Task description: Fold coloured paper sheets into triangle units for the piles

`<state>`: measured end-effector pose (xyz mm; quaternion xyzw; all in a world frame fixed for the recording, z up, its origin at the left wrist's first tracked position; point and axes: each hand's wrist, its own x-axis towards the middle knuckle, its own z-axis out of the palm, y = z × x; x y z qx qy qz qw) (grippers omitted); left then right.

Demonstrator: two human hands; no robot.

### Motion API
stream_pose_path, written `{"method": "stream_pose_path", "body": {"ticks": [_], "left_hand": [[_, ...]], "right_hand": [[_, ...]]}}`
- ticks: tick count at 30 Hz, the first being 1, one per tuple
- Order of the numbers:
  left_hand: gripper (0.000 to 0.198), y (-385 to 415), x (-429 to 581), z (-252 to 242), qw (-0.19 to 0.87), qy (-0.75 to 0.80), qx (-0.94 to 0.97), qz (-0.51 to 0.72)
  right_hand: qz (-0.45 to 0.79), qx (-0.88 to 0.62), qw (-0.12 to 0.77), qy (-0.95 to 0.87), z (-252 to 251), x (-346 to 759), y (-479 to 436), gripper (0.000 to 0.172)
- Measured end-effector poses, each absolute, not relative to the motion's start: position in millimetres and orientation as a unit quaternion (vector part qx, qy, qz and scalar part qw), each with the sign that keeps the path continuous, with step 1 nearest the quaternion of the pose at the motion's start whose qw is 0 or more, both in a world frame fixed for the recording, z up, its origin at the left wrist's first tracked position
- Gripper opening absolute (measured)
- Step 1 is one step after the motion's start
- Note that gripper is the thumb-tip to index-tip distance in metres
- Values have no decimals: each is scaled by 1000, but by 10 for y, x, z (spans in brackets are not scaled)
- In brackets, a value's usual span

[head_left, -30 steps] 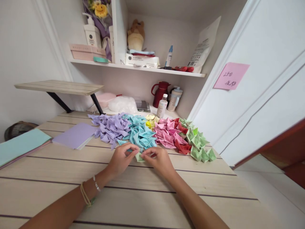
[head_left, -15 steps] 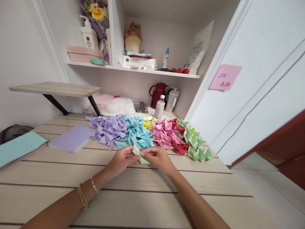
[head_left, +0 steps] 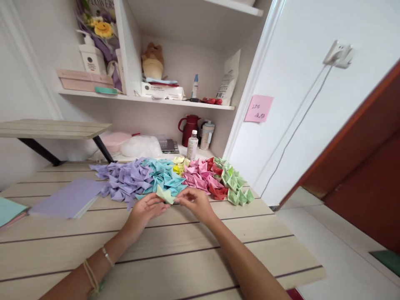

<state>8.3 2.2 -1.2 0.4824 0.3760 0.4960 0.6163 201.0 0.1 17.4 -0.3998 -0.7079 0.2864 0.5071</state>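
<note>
A pale green folded paper boat (head_left: 165, 195) is held between my two hands, above the front of the paper pile. At its left, my left hand (head_left: 148, 210) has its fingers behind and beside the paper, partly covered by it. The thumb and fingers of my right hand (head_left: 194, 203) pinch its right end. Just beyond them lie blue paper boats (head_left: 165, 171), with purple ones (head_left: 125, 179) to the left. Pink boats (head_left: 200, 173), red boats (head_left: 218, 191) and green boats (head_left: 240, 196) spread to the right, and a few yellow boats (head_left: 180, 164) sit behind.
Purple paper sheets (head_left: 67, 198) and a blue-green stack (head_left: 11, 210) lie on the slatted table (head_left: 175, 258) at left. A small raised stand (head_left: 56, 129) is behind them. A plastic bottle (head_left: 192, 146) and a red jug (head_left: 189, 129) stand behind the pile, below a shelf (head_left: 150, 99).
My view has swung to the right, so everything sits further left. The pale green boat is turned and looks more spread, with my left fingers straighter; my right hand still grips its end.
</note>
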Motion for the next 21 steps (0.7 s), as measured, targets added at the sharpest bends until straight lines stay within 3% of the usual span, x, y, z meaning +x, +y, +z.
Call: {"method": "stream_pose_path", "body": {"ticks": [5,10,14,21], "left_hand": [[43,20,84,-93,621,379,541,422],[38,-18,173,-199,616,366,582,384],[35,-39,221,-230,603,367,600,375],[29,-82,256,-316,607,344,600,393]], "right_hand": [[108,-560,540,-619,399,2658,-121,25],[-114,-791,362,-480,438,3618,-428,31],[-119,-800,250,-533,351,4051,-544,30],[-240,-750,368,-494,700,3537,-262,31]]}}
